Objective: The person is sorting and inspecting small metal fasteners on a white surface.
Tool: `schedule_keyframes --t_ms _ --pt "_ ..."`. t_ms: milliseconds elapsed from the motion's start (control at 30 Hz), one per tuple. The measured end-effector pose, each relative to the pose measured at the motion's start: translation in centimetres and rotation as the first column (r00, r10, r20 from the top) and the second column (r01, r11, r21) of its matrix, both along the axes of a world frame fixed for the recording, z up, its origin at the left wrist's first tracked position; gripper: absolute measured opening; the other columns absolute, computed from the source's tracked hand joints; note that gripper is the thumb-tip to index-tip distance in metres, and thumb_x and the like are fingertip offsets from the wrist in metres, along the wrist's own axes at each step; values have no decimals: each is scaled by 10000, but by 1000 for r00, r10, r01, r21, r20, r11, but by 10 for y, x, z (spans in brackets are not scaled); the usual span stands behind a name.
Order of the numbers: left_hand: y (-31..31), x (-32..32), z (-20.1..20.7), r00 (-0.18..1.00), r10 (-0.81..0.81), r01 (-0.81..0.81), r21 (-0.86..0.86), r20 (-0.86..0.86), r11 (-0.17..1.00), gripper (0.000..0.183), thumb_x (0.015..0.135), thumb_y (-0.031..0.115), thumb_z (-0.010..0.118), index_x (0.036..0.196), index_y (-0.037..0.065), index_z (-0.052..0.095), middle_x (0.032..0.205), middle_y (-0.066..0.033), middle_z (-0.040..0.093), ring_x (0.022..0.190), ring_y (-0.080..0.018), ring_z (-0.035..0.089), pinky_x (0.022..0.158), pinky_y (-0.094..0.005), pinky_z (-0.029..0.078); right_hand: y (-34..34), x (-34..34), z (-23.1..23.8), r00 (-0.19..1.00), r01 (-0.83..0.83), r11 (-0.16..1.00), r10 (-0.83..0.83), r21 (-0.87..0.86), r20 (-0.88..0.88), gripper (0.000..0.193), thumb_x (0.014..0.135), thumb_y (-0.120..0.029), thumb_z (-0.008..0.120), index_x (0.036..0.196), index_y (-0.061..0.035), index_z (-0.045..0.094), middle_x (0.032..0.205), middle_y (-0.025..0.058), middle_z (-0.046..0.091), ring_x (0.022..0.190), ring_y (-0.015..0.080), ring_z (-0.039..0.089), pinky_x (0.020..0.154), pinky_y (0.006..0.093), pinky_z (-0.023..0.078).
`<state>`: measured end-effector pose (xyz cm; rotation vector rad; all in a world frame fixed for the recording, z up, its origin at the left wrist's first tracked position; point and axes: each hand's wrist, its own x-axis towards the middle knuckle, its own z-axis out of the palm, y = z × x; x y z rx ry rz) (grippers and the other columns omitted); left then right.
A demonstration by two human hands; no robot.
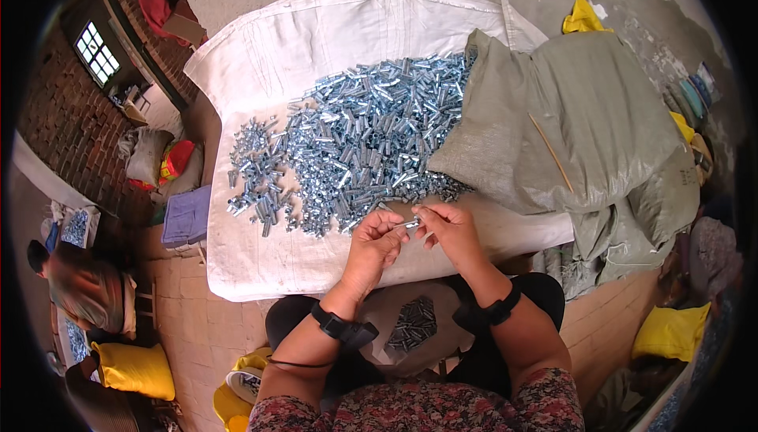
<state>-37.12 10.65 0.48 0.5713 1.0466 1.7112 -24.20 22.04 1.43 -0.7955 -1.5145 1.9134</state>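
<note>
My left hand point(374, 247) and my right hand point(447, 230) meet over the near edge of the white cloth. Between their fingertips is a small shiny metal sleeve point(411, 224), gripped from both sides; its finer details are too small to tell. Just beyond my hands lies a large pile of silvery-blue metal sleeves point(387, 132), spread on the white cloth point(268, 262). Shorter pieces point(253, 140) form a looser patch at its left. Below my wrists, on my lap, dark slim metal parts point(414, 324) rest in a pale container or sheet.
A full grey-green woven sack point(568, 108) covers the pile's right side, with a thin stick point(551, 152) on it. Yellow sacks point(136, 370) point(671, 332) stand on the floor either side. At the left, a person point(91, 286) sits near another table; purple folded cloth point(186, 217) lies closer.
</note>
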Motion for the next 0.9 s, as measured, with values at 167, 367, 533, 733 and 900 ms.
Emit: schedule_keyframes --t_ms 167,367,533,733,900 --pt "-1 2 1 997 75 -74 -50 13 996 119 961 39 584 1070 16 625 805 -64 646 462 -49 389 390 -193 261 -1 2 4 1000 3 999 -4 -41 -31 189 951 -191 645 982 -22 723 750 3 645 638 72 592 522 217 464" --pt "-3 4 3 997 68 -68 -9 35 998 102 968 54 580 1053 19 626 784 -67 638 444 -52 378 384 -198 263 -7 0 3 999 28 999 -29 -25 -33 180 925 -191 680 894 -15 701 725 -3 641 587 53 570 472 205 437" --pt "-4 5 3 996 67 -66 -15 55 998 90 975 55 569 1037 21 624 768 -68 629 435 -53 364 379 -199 256 -11 -3 -2 992 116 977 -122 181 24 200 903 -174 700 834 12 681 632 12 611 527 64 550 471 225 428" --pt "-5 0 1 994 39 -34 -49 105 998 70 981 65 559 996 26 616 749 -66 614 425 -48 348 369 -202 241 -14 -4 -5 985 136 915 -164 380 43 189 893 -154 708 821 16 668 603 26 590 518 72 545 479 251 427" --pt "-8 -4 1 981 20 -4 -83 195 997 70 983 78 561 963 31 608 736 -58 603 420 -48 343 363 -203 228 -14 -2 -5 989 86 871 -131 485 60 172 889 -140 703 827 16 665 628 70 602 527 118 558 505 280 441"
